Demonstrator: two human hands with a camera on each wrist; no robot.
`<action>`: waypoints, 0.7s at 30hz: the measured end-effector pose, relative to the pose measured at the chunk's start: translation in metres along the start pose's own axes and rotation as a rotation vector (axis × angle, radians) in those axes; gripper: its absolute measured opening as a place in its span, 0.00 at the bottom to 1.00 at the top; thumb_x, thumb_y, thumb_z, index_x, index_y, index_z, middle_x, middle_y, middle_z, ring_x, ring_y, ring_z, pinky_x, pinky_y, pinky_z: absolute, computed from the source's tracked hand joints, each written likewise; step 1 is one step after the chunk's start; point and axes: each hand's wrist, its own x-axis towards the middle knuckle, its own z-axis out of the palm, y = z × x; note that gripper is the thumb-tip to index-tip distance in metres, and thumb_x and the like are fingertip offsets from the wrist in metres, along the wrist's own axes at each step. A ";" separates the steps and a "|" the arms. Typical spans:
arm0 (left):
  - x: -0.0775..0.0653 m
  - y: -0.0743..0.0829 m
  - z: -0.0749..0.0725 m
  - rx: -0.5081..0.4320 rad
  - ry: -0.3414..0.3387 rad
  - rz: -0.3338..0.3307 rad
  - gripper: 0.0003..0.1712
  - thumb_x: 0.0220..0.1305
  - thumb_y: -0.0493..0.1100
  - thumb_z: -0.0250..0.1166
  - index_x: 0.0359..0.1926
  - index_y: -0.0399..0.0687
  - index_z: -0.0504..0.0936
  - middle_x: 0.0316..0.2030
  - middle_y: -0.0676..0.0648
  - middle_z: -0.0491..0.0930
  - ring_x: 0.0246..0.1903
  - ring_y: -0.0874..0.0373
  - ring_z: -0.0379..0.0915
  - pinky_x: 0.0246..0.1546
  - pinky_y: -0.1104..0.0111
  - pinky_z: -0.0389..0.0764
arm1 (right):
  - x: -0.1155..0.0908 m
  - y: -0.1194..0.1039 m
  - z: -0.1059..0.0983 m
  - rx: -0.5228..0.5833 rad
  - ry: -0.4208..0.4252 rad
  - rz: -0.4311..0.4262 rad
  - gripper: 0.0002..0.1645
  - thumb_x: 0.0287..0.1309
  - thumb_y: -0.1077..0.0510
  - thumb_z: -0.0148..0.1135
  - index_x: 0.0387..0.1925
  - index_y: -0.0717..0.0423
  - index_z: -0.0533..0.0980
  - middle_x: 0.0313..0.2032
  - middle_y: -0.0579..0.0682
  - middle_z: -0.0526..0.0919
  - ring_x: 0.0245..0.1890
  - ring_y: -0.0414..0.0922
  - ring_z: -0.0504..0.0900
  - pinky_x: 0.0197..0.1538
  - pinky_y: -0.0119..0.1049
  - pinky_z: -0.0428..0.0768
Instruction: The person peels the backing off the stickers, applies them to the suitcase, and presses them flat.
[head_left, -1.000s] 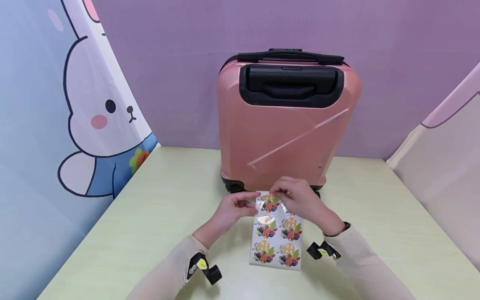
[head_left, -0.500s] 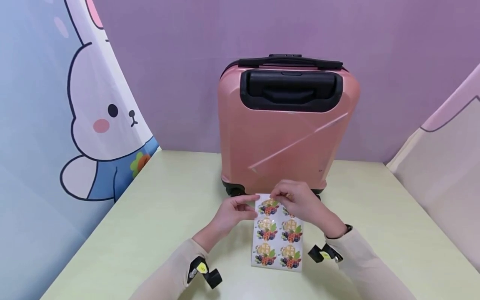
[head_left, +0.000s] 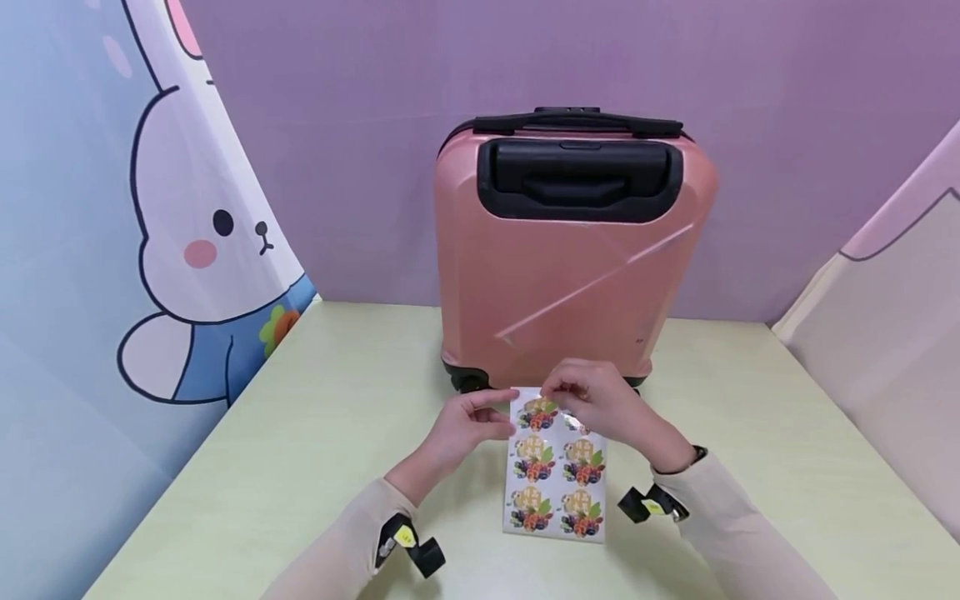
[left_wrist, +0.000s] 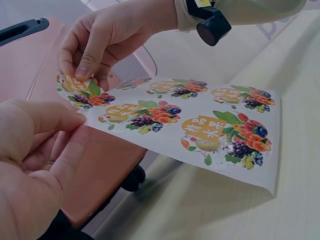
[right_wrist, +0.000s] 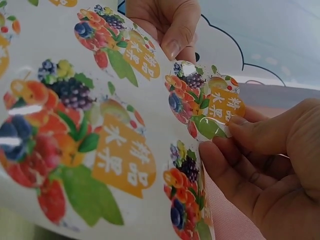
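A white sheet of fruit stickers (head_left: 557, 489) tilts up from the table in front of the suitcase. It carries two columns of round labels with printed fruit and yellow lettering. My left hand (head_left: 459, 427) pinches the sheet's left edge near the top, between thumb and fingers. At the top, my right hand (head_left: 598, 406) pinches the edge of one fruit sticker (right_wrist: 202, 97) between thumb and index finger. In the right wrist view this sticker's edge is lifted and bent away from the backing. The right hand hides part of the upper right sticker in the head view.
A pink suitcase (head_left: 570, 283) with a black handle stands upright just behind the sheet. The pale table (head_left: 315, 467) stretches to both sides. A purple backdrop (head_left: 360, 150) rises behind, with a rabbit-print cloth (head_left: 187, 183) at the left.
The whole head view has shifted slightly, with the suitcase and sheet a little lower in it. Both hands keep nearly the same hold on the sheet and sticker.
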 end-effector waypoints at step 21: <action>0.003 -0.004 -0.001 0.005 -0.011 0.014 0.27 0.57 0.23 0.66 0.60 0.29 0.76 0.42 0.37 0.84 0.38 0.58 0.83 0.46 0.62 0.84 | -0.001 0.003 -0.001 0.052 -0.042 0.126 0.13 0.53 0.75 0.68 0.34 0.55 0.84 0.33 0.44 0.84 0.28 0.37 0.76 0.31 0.31 0.80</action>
